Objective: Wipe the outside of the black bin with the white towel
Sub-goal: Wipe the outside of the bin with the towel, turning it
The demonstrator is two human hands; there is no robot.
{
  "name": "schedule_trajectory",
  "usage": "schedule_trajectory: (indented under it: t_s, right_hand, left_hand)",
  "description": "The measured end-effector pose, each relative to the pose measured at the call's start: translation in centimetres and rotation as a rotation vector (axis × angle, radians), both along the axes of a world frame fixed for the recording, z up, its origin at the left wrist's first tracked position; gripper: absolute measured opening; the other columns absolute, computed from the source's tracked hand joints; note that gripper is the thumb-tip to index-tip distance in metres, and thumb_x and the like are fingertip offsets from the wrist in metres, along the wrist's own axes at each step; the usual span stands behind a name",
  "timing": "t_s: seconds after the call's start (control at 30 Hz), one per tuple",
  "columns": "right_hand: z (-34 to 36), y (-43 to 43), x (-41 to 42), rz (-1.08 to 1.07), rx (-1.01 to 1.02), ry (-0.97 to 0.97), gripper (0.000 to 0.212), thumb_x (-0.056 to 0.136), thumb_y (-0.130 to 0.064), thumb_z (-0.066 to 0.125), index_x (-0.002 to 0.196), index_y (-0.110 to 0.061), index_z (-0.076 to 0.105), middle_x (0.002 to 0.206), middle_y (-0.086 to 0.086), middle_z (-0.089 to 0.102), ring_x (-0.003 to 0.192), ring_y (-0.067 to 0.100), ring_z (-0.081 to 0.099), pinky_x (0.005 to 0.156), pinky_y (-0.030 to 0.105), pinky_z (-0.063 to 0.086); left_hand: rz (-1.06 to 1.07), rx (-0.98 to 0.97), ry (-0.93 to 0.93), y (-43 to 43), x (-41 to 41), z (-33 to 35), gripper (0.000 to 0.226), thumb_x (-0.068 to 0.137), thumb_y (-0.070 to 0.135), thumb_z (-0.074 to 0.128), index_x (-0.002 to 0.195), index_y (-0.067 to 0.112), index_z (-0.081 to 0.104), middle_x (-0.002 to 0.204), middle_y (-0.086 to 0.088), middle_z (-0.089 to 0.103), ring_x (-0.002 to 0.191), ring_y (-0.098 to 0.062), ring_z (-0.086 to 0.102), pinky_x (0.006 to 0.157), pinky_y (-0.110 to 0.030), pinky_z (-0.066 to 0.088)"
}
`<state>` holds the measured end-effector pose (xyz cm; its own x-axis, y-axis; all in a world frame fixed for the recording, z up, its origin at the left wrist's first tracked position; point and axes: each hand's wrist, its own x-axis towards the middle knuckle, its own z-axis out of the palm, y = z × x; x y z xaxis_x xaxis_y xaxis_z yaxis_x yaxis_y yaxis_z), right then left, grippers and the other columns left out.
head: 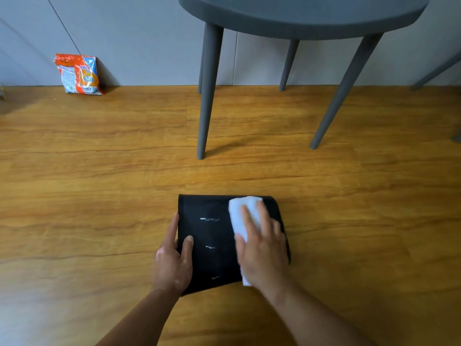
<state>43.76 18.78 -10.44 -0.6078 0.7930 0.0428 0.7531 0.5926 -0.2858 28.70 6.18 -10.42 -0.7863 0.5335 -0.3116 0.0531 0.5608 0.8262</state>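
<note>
- The wooden floor [99,196] carries everything; a grey table [299,16] stands beyond the black bin.
- The black bin [212,260] lies on its side, near the viewer; it looks light, rigid and likely to slide.
- The left hand [172,260] clasps the bin's left edge, a sensible hold.
- The right hand [264,248], fingers spread, presses flat on the bin's right half.
- The white towel [240,211], soft and folded, sits under that palm.

Soft even daylight, faint shadows, wide-angle bending at edges.

bin [212,236]: matt black | towel [240,216]: soft white cloth | floor [99,183]: smooth wood-grain
</note>
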Motion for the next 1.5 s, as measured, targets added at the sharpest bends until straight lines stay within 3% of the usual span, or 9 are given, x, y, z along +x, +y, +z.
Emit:
schedule_trajectory:
  t_s: [0.17, 0.3, 0.4, 0.53, 0.77, 0.87, 1.07, 1.33, 1.5]
  right_hand:
    - [-0.1, 6.0, 1.8, -0.206, -0.190, -0.080, 0.063, 0.102, -0.044, 0.041, 0.160, -0.032, 0.020, 0.167, 0.008, 0.012, 0.136, 0.039, 0.034, 0.112, 0.045, 0.033]
    - [0.2, 1.2, 0.9, -0.106, 0.006, 0.025, 0.065, 0.090, -0.034, 0.062, 0.152, -0.026, 0.043, 0.161, 0.012, 0.029, 0.118, 0.037, 0.048, 0.097, 0.046, 0.049]
    - [0.9, -5.0, -0.5, 0.073, -0.024, 0.073, 0.070, 0.086, -0.034, 0.064, 0.152, -0.029, 0.039, 0.161, 0.008, 0.030, 0.116, 0.027, 0.049, 0.093, 0.039, 0.051]
    - [1.1, -4.8, -0.4, 0.136, -0.026, 0.055, 0.070, 0.087, -0.036, 0.062, 0.152, -0.031, 0.038, 0.161, 0.005, 0.031, 0.117, 0.024, 0.049, 0.093, 0.038, 0.052]
    - [-0.7, 5.3, 3.3, -0.168, 0.009, -0.014, 0.057, 0.091, -0.029, 0.061, 0.147, -0.026, 0.050, 0.157, 0.011, 0.039, 0.104, 0.040, 0.054, 0.091, 0.046, 0.049]
    - [-0.3, 2.4, 1.8, -0.194, 0.061, 0.020, 0.059, 0.089, -0.030, 0.063, 0.146, -0.023, 0.051, 0.155, 0.013, 0.039, 0.106, 0.035, 0.052, 0.091, 0.046, 0.050]
    - [0.8, -5.8, -1.4, 0.144, 0.012, 0.076, 0.067, 0.087, -0.032, 0.062, 0.150, -0.028, 0.040, 0.160, 0.008, 0.033, 0.117, 0.028, 0.050, 0.091, 0.043, 0.051]
    - [0.0, 4.6, 1.1, -0.210, -0.015, -0.004, 0.058, 0.091, -0.028, 0.060, 0.147, -0.028, 0.048, 0.158, 0.009, 0.035, 0.107, 0.037, 0.052, 0.093, 0.045, 0.046]
    - [0.5, 3.4, -0.5, -0.193, 0.016, -0.023, 0.061, 0.089, -0.030, 0.059, 0.149, -0.026, 0.046, 0.160, 0.011, 0.031, 0.113, 0.035, 0.047, 0.096, 0.046, 0.045]
  left_hand:
    - [0.028, 0.019, -0.029, 0.4, 0.4, 0.3, 0.062, 0.104, 0.028, 0.052, 0.156, 0.047, 0.025, 0.088, -0.001, 0.072, 0.078, -0.016, 0.070, 0.071, -0.037, 0.059]
    - [0.083, 0.023, -0.041, 0.6, 0.7, 0.2, 0.060, 0.103, 0.027, 0.054, 0.155, 0.046, 0.030, 0.090, -0.007, 0.073, 0.073, -0.019, 0.070, 0.067, -0.037, 0.059]
    - [0.091, 0.008, 0.000, 0.6, 0.7, 0.0, 0.060, 0.101, 0.026, 0.056, 0.154, 0.045, 0.035, 0.072, -0.009, 0.070, 0.063, -0.026, 0.066, 0.064, -0.043, 0.058]
    - [0.068, -0.005, -0.008, 0.1, 0.5, -0.2, 0.059, 0.101, 0.029, 0.056, 0.153, 0.048, 0.035, 0.074, -0.013, 0.072, 0.066, -0.030, 0.068, 0.062, -0.041, 0.058]
    - [0.074, 0.032, -0.055, 0.4, 0.6, 0.2, 0.060, 0.104, 0.027, 0.054, 0.154, 0.048, 0.030, 0.100, -0.007, 0.073, 0.077, -0.010, 0.070, 0.054, -0.014, 0.051]
    - [0.079, 0.008, -0.036, 0.6, 0.6, -0.1, 0.060, 0.104, 0.028, 0.053, 0.155, 0.049, 0.029, 0.100, -0.009, 0.073, 0.077, -0.014, 0.069, 0.062, -0.025, 0.054]
    - [0.079, -0.016, 0.021, 0.4, 0.6, -0.6, 0.058, 0.101, 0.027, 0.055, 0.152, 0.046, 0.037, 0.069, -0.011, 0.070, 0.065, -0.027, 0.066, 0.062, -0.040, 0.053]
    - [0.046, 0.054, -0.062, 0.7, 0.4, -0.3, 0.060, 0.104, 0.027, 0.054, 0.153, 0.051, 0.030, 0.101, -0.006, 0.074, 0.084, -0.016, 0.072, 0.069, -0.030, 0.060]
    - [0.059, 0.023, -0.033, 1.1, 1.0, -0.6, 0.060, 0.104, 0.030, 0.052, 0.153, 0.053, 0.026, 0.108, -0.012, 0.072, 0.087, -0.021, 0.071, 0.078, -0.042, 0.062]
